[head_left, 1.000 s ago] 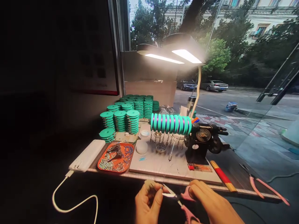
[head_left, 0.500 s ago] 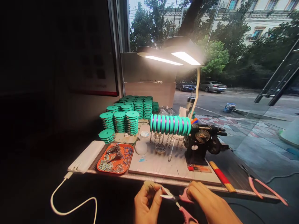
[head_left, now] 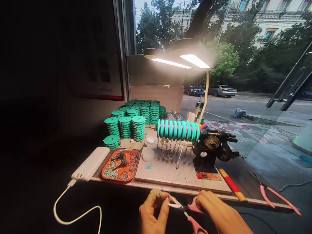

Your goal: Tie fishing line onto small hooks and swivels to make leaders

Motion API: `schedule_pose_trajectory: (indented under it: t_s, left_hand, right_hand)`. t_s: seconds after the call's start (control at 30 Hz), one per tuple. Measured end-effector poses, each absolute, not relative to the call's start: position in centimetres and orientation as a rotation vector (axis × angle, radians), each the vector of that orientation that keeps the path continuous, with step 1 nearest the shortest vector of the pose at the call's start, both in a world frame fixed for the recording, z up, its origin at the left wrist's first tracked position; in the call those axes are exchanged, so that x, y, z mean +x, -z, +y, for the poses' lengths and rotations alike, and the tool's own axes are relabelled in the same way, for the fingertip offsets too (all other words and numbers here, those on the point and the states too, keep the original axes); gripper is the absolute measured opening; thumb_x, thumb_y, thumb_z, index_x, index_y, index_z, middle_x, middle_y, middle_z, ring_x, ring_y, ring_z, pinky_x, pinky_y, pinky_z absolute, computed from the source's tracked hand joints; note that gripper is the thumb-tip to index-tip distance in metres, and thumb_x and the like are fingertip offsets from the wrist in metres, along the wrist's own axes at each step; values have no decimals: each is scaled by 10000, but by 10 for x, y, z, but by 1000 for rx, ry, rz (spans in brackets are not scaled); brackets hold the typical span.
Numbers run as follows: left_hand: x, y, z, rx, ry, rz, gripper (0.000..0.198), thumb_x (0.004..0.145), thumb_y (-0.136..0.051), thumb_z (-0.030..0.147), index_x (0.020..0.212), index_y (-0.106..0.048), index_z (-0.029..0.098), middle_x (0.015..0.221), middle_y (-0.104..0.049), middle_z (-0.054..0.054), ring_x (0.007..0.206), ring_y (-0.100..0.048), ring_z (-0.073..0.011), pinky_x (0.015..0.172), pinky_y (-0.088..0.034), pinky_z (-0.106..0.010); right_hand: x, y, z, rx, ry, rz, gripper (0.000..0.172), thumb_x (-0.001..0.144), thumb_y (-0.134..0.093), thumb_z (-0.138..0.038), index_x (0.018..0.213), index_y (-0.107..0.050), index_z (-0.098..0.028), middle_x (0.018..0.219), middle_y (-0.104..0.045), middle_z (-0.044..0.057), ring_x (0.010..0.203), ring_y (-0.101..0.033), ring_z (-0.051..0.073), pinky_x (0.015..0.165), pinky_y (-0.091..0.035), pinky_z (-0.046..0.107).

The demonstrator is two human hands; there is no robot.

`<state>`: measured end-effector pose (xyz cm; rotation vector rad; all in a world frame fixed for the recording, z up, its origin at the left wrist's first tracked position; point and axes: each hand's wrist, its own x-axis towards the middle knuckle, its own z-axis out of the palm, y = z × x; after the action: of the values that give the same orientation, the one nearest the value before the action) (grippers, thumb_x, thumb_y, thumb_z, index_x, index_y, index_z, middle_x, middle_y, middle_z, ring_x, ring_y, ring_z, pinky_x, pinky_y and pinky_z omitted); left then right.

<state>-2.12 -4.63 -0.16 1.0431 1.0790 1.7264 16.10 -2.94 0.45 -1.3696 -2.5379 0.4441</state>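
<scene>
At the table's front edge, my left hand (head_left: 153, 211) is closed in a pinch on a thin fishing line, with a small dark bit at the fingertips. A tan cover wraps one of its fingers. My right hand (head_left: 219, 211) grips pink-handled scissors (head_left: 193, 205). Their blades are parted and point left, touching or nearly touching the left fingertips. Faint lines run up from the pinch toward a row of green foam spools (head_left: 178, 130) mounted on a black winder (head_left: 211, 143). Small metal swivels (head_left: 174, 146) hang below the spools.
An orange tray (head_left: 103, 174) of small parts and a white power bank (head_left: 91, 162) lie left. Stacked green spools (head_left: 138, 128) stand behind. A pale board (head_left: 156, 175) bears a small bowl (head_left: 168, 155). At right are a red-and-wood stick (head_left: 231, 183) and pliers (head_left: 268, 193); a lamp (head_left: 207, 94) overhangs.
Almost nothing differs. The view has shifted very slightly; both hands and the scissors keep the same pose.
</scene>
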Motion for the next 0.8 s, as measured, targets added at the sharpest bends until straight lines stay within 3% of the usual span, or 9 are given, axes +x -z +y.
schedule_pose_trajectory:
  t_s: [0.5,0.8]
  left_hand:
    - [-22,-1,-48,1187,-1795,1232,51,675,-660,210,628,-679,202,543,-640,23,510,-621,-129,549,-478,-162]
    - [-22,1,-46,1097,-1756,1166,121,657,-688,306,636,-661,190,521,-649,24,493,-619,-124,544,-478,-162]
  right_hand:
    - [164,-3,-30,-1262,-360,-2479,237,729,-615,-400,862,-545,-218,824,-580,38,710,-568,180,606,-456,252]
    - [157,-14,-31,-1366,-388,-2478,190,660,-627,-255,816,-525,-217,806,-559,24,707,-543,180,604,-430,249]
